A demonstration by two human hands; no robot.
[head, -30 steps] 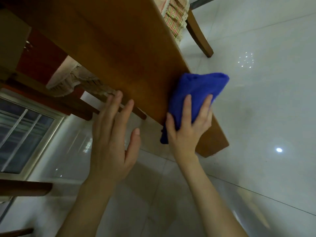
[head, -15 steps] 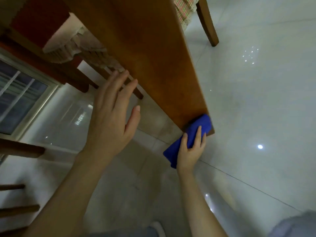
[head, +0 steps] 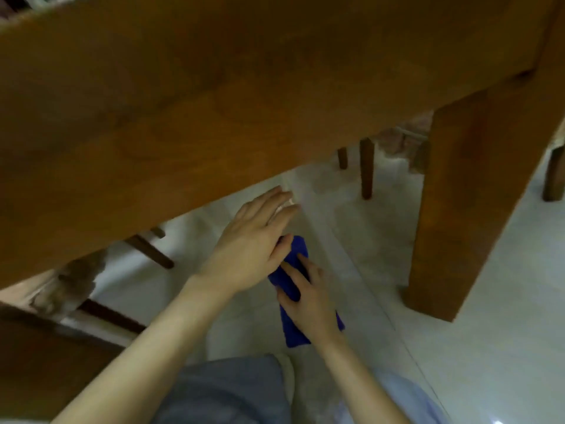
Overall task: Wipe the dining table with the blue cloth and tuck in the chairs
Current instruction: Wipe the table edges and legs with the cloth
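Holding the blue cloth (head: 295,301) below the table's edge, the right hand (head: 308,301) is closed around the folded cloth, fingers wrapped over its top, at about 6 o'clock in the view. The cloth hangs off the table, over the pale floor (head: 489,347), not touching the wood. The left hand (head: 253,249) hovers just at 11 o'clock from the right one, fingers spread and relaxed, gripping nothing, its fingertips near the table's lower edge. The table (head: 214,102) fills the view from 9 to 2 o'clock, with its thick leg (head: 458,209) at 3 o'clock. A chair (head: 46,347) stands at 8 o'clock, partly under the table, and chair legs (head: 367,169) show at 1 o'clock.

The wiping seems to be at a pause or near its end. Next, I judge, the cloth goes back up onto the tabletop, or the free hand reaches for the chair at 8 o'clock to push it in.
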